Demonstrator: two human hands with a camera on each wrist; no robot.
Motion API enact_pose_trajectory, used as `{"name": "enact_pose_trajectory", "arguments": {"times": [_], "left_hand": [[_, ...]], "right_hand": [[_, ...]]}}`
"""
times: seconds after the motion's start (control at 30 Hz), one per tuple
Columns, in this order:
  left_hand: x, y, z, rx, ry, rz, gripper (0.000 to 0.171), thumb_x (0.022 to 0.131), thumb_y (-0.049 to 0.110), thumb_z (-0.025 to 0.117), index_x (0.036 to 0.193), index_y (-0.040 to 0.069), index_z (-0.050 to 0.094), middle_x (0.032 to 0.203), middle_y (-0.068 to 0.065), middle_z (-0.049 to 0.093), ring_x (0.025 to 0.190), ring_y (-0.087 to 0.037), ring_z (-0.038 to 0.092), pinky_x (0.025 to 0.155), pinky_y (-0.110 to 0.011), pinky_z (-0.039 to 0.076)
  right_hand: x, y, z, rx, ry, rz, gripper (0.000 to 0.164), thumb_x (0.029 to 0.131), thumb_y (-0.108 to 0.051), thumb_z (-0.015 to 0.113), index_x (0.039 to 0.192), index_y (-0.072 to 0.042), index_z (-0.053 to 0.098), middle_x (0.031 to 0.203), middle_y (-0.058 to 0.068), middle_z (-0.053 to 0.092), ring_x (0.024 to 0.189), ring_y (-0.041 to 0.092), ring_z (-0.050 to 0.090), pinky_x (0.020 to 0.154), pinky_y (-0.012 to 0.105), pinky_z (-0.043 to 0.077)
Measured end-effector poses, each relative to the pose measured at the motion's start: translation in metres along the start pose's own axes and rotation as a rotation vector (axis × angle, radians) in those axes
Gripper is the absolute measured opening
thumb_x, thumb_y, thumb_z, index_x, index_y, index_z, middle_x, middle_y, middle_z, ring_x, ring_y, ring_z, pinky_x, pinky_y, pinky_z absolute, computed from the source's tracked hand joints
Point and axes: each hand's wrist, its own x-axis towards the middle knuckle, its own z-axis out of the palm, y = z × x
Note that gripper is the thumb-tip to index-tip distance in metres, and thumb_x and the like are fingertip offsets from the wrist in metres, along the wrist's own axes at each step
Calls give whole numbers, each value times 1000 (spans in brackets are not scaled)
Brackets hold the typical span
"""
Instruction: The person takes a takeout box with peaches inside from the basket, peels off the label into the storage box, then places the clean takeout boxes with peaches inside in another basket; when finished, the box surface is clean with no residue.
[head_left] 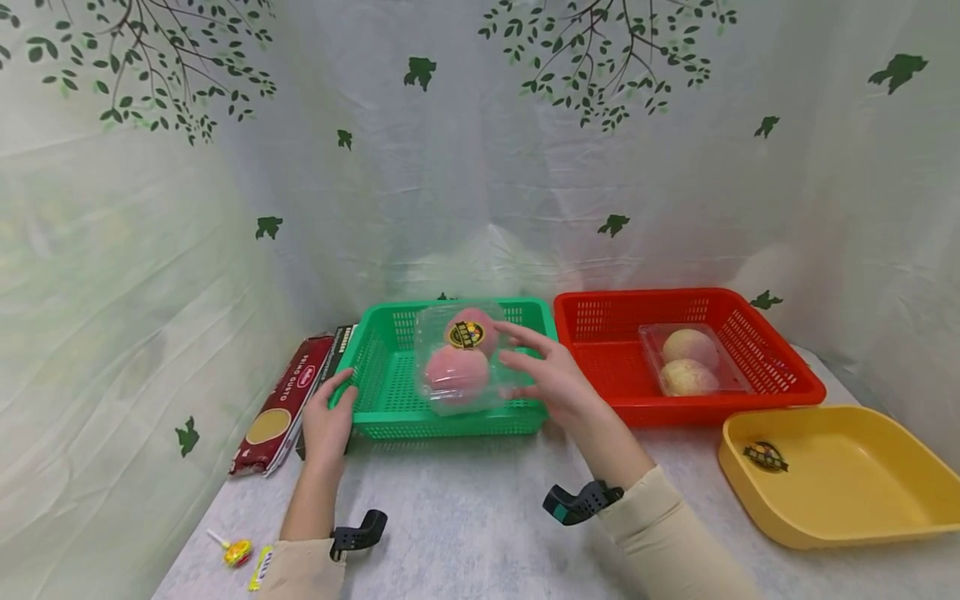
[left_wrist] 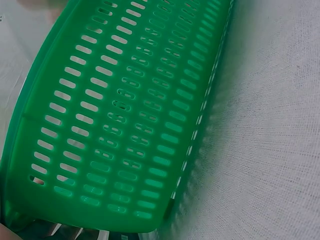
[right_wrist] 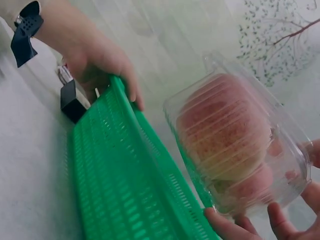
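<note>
A clear plastic clamshell (head_left: 457,358) with two pink peaches and a round yellow sticker hangs tilted just over the green slotted basket (head_left: 450,429). My right hand (head_left: 551,379) holds it from its right side. In the right wrist view the clamshell (right_wrist: 225,135) rests against my fingertips (right_wrist: 225,227) above the basket's rim (right_wrist: 120,185). My left hand (head_left: 326,421) grips the basket's front left corner, its fingers curled over the rim (right_wrist: 95,55). The left wrist view shows only the basket's slotted wall (left_wrist: 125,125) on the white cloth.
Right of the green basket stands a red basket (head_left: 622,400) holding another clamshell of peaches (head_left: 690,360). A yellow tray (head_left: 862,517) with a sticker (head_left: 765,457) sits front right. A pasta pack (head_left: 281,404) lies at the left, a lollipop (head_left: 236,552) near the table's front edge.
</note>
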Motion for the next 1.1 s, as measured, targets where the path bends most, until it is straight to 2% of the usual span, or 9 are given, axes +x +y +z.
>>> {"name": "enact_pose_trajectory", "arguments": {"times": [0.2,0.43,0.67,0.87,1.1], "left_hand": [[0,1,1,-4,4,-7,44,104,24,50,148,22,50,163,-4,34,154,-30,21,123,-61,18],[0,0,2,-13,-1,-9,44,104,24,50,147,22,50,163,-3,35,154,-30,22,122,-62,18],[0,0,1,-10,1,-5,44,104,26,49,148,23,50,163,-4,35,154,-30,22,122,-62,20],[-1,0,1,-7,6,-10,43,104,25,49,147,23,51,163,-4,34,154,-29,22,122,-63,18],[0,-1,3,4,25,-1,43,104,25,49,146,22,52,162,-4,36,154,-30,22,121,-63,19]], "right_hand": [[-22,0,-13,-26,-38,-4,45,98,-25,63,141,-35,55,149,2,40,136,27,37,89,39,58],[-46,3,-32,-46,-71,0,52,98,-25,63,147,-31,49,153,4,38,139,29,42,96,40,54],[-66,15,-54,-50,-122,-42,56,97,-25,64,150,-26,46,158,4,37,143,34,37,106,52,49],[-76,26,-70,-75,-163,-46,54,98,-20,61,150,-23,46,158,7,38,142,33,35,104,50,49],[-87,34,-88,-93,-219,-108,52,98,-16,58,149,-19,47,153,-2,45,140,26,36,102,48,52]]}}
